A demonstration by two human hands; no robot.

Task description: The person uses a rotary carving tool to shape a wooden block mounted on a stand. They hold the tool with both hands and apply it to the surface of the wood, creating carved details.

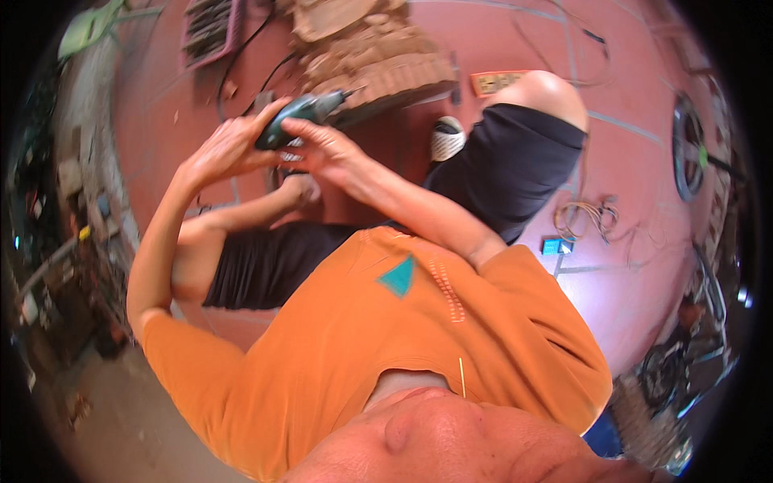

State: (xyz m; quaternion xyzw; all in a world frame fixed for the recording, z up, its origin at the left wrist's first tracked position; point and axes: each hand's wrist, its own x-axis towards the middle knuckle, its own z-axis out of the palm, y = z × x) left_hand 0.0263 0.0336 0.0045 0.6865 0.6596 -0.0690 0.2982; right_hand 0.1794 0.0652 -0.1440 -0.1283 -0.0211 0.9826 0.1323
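Note:
Both my hands hold a dark green power drill (299,113) in front of me, above my lap. My left hand (225,149) wraps the rear of its body from the left. My right hand (320,146) grips it from below and the right, fingers spread over the handle. The drill's bit points right and upward at a brown carved wooden piece (370,60) that lies on the red floor (161,97). My orange shirt and black shorts fill the middle of the view; the bit's tip is too small to make out.
An orange socket strip (499,81) and black cables (241,56) lie on the floor beyond the wood. A striped sandal (447,138) is by my knee. A coil of wire (586,216), a small blue box (555,245) and a wheel (688,145) are to the right.

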